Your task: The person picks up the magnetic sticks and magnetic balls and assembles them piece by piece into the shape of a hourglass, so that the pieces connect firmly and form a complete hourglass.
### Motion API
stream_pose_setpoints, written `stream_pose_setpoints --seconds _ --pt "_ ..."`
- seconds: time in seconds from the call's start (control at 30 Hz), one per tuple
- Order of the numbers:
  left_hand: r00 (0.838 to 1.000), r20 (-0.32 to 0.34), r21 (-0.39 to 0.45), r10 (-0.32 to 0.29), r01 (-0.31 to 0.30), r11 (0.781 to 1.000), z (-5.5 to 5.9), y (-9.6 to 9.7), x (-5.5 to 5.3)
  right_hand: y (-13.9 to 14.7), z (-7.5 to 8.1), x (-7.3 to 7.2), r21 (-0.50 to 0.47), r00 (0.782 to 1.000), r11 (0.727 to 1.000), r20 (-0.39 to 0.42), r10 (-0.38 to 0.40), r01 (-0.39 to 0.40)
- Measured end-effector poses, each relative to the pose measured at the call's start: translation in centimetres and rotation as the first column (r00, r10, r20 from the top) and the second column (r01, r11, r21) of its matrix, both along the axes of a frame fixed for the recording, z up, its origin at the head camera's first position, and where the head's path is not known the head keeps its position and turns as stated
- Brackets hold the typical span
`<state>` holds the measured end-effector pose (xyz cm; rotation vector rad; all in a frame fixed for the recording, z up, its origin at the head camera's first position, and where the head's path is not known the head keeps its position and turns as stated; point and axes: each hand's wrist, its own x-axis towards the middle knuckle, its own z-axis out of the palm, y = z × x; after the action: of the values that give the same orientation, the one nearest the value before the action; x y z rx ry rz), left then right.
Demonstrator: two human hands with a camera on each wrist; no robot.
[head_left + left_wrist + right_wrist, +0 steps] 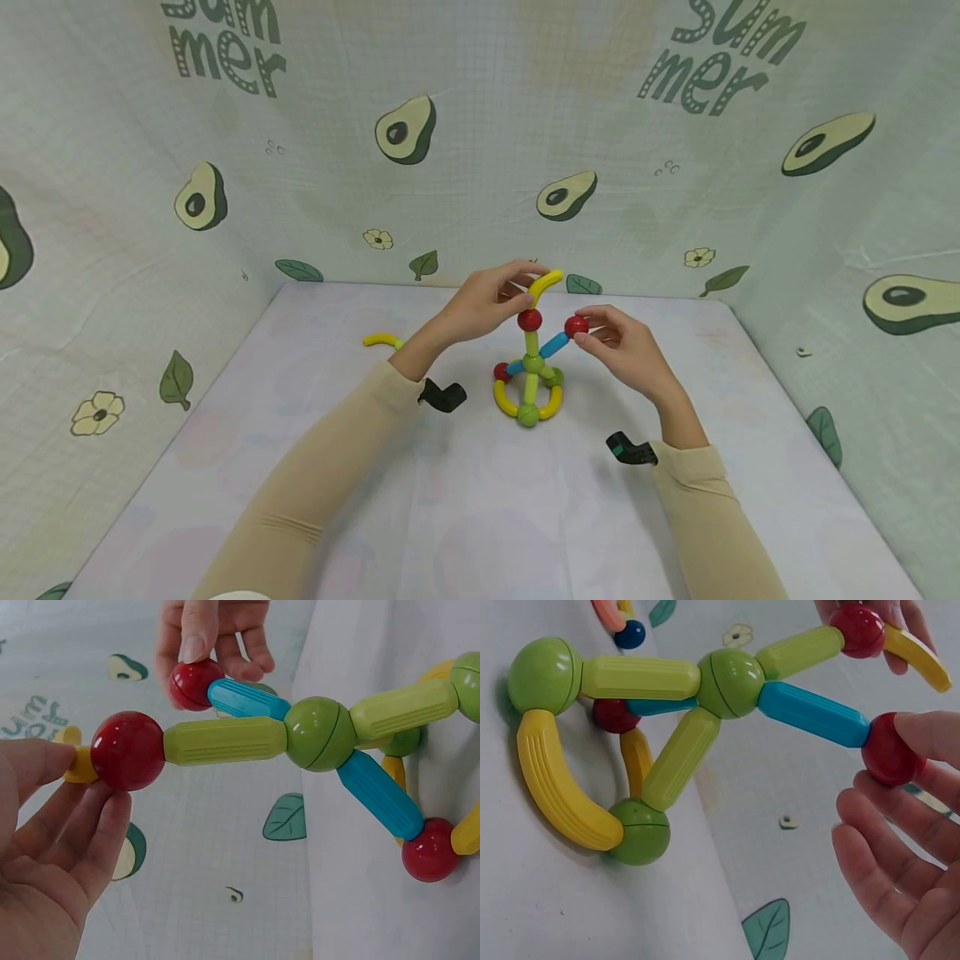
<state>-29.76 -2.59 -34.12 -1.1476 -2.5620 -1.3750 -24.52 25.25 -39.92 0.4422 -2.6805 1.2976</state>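
Above table (517, 500), yellow stick (552, 278) in left hand (487, 302), ball (885, 750) in right (626, 348)

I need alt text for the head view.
The left hand pinches the curved yellow rod atop a toy structure of rods and balls, while the right hand holds a red ball on the end of a blue rod. An avocado-print backdrop hangs behind.

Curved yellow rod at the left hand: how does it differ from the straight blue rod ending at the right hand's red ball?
The curved yellow rod bends; the straight blue rod doesn't.
The left hand pinches the yellow rod; the right hand holds the glossy red ball, not the blue rod itself.
The yellow rod has a free end; the blue rod also meets a round green ball.
Both attach to red balls.
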Motion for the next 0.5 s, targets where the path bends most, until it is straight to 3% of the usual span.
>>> stream_pose_setpoints --seconds 0.5 --pt "0.998 0.009 -0.067 -0.063 0.063 0.996 0.33 -0.03 -0.59 -0.18 0.11 0.04 0.000 1.000 1.000 -0.012 0.001 -0.001"
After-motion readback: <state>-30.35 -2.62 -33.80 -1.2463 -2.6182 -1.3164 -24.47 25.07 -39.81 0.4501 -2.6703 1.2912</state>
